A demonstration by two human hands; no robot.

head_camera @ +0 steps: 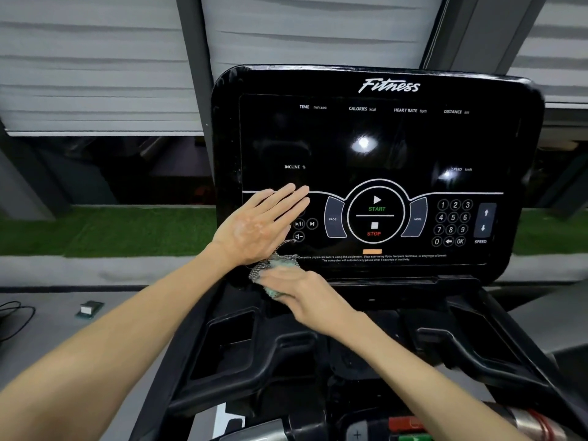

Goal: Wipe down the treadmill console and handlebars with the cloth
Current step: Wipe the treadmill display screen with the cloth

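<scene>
Hands are met at the lower-left corner of the console [378, 144]. The left hand [261, 222] is held flat and empty. The bunched, mesh-textured grey-teal cloth [274, 265] is covered by the blurred right hand [304, 292], grip uncertain. Console wiping seems barely begun. A sweep across the glossy black panel is called for next.

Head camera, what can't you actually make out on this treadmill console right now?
Head view, console buttons left of PROG: covered by the left hand.
Cloth: mostly under the blurred right hand; grip unclear.
Warning print below STOP: too small.
Metal handlebar grip: cut off by the bottom edge.
</scene>
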